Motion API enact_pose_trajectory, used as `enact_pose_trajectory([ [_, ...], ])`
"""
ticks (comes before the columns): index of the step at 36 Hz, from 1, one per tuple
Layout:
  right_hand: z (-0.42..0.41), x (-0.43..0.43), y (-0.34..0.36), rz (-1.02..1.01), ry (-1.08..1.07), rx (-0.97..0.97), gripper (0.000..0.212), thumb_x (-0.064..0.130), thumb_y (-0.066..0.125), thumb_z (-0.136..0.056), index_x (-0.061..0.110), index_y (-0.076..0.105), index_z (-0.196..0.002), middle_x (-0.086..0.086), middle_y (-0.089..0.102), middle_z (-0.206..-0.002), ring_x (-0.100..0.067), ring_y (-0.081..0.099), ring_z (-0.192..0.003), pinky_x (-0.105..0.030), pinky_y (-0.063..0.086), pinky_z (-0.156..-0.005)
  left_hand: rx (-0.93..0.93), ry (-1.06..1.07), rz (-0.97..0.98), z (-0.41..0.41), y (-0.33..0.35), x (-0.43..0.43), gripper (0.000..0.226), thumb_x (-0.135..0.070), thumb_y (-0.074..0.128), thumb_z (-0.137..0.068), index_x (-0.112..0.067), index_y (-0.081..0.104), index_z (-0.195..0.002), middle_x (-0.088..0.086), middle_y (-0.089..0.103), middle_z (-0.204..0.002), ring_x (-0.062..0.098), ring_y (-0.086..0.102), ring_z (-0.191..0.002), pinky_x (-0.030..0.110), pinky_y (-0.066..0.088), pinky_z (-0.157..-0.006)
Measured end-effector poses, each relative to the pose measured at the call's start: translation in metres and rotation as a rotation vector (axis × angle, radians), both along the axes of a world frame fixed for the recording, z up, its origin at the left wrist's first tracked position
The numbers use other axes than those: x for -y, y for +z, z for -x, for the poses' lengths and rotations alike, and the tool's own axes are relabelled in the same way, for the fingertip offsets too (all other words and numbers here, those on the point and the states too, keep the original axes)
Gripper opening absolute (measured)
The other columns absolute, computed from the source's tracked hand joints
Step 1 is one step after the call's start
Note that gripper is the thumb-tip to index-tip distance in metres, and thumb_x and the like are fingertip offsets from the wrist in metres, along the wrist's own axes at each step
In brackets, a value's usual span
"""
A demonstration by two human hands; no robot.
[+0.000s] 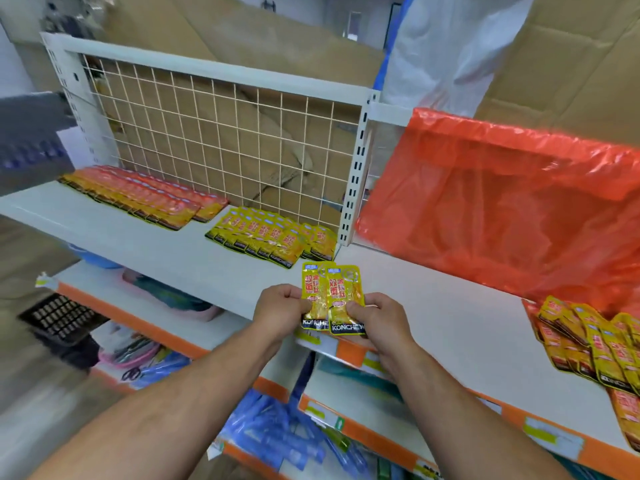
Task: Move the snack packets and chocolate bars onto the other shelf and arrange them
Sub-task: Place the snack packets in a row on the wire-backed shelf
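Note:
Two yellow snack packets [332,296] are held upright over the front edge between the two shelves. My left hand [280,311] pinches the left packet's lower edge, and my right hand [375,315] pinches the right packet's lower edge. On the left shelf [145,237] lies a row of orange packets [145,194], and beside it a row of yellow packets [273,235] overlapping one another. On the right shelf [450,323] a loose pile of yellow and orange packets [595,344] lies at the far right.
A red plastic bag [502,209] hangs over the back of the right shelf. A white wire grid [221,133] backs the left shelf, with cardboard behind it. Lower shelves hold blue packs [277,434], a pink tray and scissors. A black basket [59,320] stands at the left.

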State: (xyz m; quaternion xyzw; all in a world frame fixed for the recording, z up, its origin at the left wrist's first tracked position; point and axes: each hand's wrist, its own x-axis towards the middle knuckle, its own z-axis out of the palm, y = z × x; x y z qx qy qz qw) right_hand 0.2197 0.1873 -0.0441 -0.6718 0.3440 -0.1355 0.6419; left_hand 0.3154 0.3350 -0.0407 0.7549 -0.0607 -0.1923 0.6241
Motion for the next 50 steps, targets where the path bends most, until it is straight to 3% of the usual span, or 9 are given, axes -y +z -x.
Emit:
enact_pose_trajectory([
  [5,-0.038,0.005,-0.002,0.08,0.08,-0.026,0.01,0.016,0.078,-0.082,0.014,0.069,-0.086,-0.011,0.074,-0.093,-0.025,0.071,-0.083,-0.04,0.056,-0.077,0.032,0.02,-0.046,-0.031,0.001,0.0,0.005,0.002,0.069,-0.08,-0.002,0.068,-0.078,0.001,0.059,-0.063,0.007,0.049,-0.046,0.018,0.037,-0.045],
  [10,-0.074,0.017,-0.005,0.067,0.147,-0.029,0.009,0.016,0.077,-0.083,0.012,0.068,-0.085,-0.007,0.069,-0.083,-0.018,0.063,-0.072,-0.029,0.048,-0.064,0.065,0.036,-0.114,-0.063,0.001,0.005,0.024,-0.001,0.072,-0.079,-0.011,0.056,-0.065,0.001,0.051,-0.062,0.014,0.045,-0.054,0.023,0.037,-0.053],
  [17,-0.106,0.028,-0.015,0.059,0.161,-0.053,0.009,0.017,0.076,-0.082,0.014,0.067,-0.081,-0.01,0.073,-0.087,-0.023,0.067,-0.077,-0.036,0.051,-0.072,0.051,0.049,-0.17,-0.091,-0.01,0.017,0.036,-0.004,0.074,-0.077,-0.019,0.05,-0.054,-0.007,0.047,-0.05,0.015,0.043,-0.052,0.028,0.037,-0.058],
  [25,-0.122,0.044,-0.017,0.033,0.099,-0.091,0.009,0.017,0.076,-0.085,0.01,0.07,-0.086,-0.006,0.071,-0.082,-0.017,0.062,-0.068,-0.026,0.044,-0.059,0.074,-0.019,-0.256,-0.125,-0.016,0.027,0.028,-0.006,0.075,-0.078,-0.015,0.052,-0.064,0.002,0.047,-0.062,0.019,0.043,-0.06,0.028,0.035,-0.061],
  [30,-0.133,0.045,-0.026,-0.013,0.011,-0.096,0.015,0.021,0.08,-0.071,0.012,0.071,-0.08,-0.01,0.076,-0.083,-0.033,0.072,-0.083,-0.048,0.057,-0.08,0.13,-0.073,-0.32,-0.15,-0.02,0.035,0.031,-0.004,0.073,-0.078,-0.016,0.048,-0.063,0.002,0.045,-0.065,0.019,0.04,-0.062,0.027,0.03,-0.057],
  [33,-0.137,0.044,-0.023,-0.019,-0.033,-0.085,0.01,0.011,0.078,-0.079,0.013,0.069,-0.076,-0.007,0.073,-0.077,-0.024,0.067,-0.071,-0.036,0.052,-0.071,0.145,-0.069,-0.356,-0.163,-0.021,0.04,0.029,-0.007,0.074,-0.08,-0.017,0.049,-0.069,0.0,0.046,-0.074,0.018,0.042,-0.069,0.026,0.028,-0.052],
  [40,-0.153,0.04,-0.023,-0.029,-0.125,-0.061,0.011,0.006,0.075,-0.082,0.011,0.068,-0.076,-0.007,0.072,-0.075,-0.02,0.065,-0.065,-0.03,0.049,-0.064,0.254,-0.146,-0.484,-0.193,-0.022,0.047,0.028,-0.014,0.075,-0.078,-0.019,0.051,-0.063,-0.005,0.058,-0.068,0.019,0.056,-0.071,0.023,0.036,-0.056],
  [46,-0.159,0.034,-0.025,-0.039,-0.19,-0.064,0.012,0.006,0.076,-0.082,0.01,0.067,-0.076,-0.009,0.071,-0.075,-0.022,0.064,-0.065,-0.03,0.048,-0.064,0.43,-0.212,-0.591,-0.21,-0.028,0.045,0.019,-0.017,0.07,-0.075,-0.024,0.052,-0.076,0.0,0.067,-0.087,0.027,0.063,-0.087,0.028,0.046,-0.068],
  [50,-0.161,0.03,-0.026,-0.049,-0.233,-0.07,0.01,0.009,0.078,-0.08,0.009,0.068,-0.08,-0.013,0.073,-0.079,-0.023,0.065,-0.068,-0.032,0.049,-0.067,0.51,-0.258,-0.617,-0.214,-0.031,0.044,0.026,-0.021,0.069,-0.076,-0.027,0.049,-0.092,0.0,0.063,-0.084,0.028,0.061,-0.085,0.029,0.046,-0.067],
])
